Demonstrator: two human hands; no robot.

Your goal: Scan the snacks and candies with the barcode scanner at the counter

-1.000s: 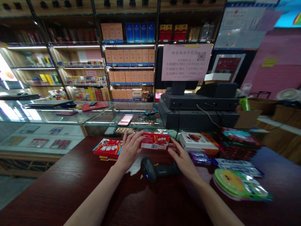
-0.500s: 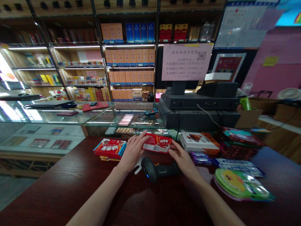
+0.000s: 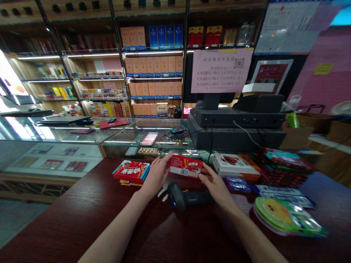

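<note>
Between my two hands is a flat red snack packet, its barcode side facing me. My left hand holds its left end, the index finger stretched along the top edge. At the other end, my right hand grips the lower right corner with thumb and fingers. Just below the packet, a black barcode scanner with a blue light lies on the dark wooden counter. Left of my left hand sits a stack of red and blue snack packets.
To the right are white-and-orange boxes, purple packets, a pile of dark red packages, blue-white packs and a green duck-patterned package. A glass display case and a black cash register stand behind the counter.
The whole view has shifted slightly, so things appear a little further right. Both hands keep hold of the red packet, with almost no change in their grip.
</note>
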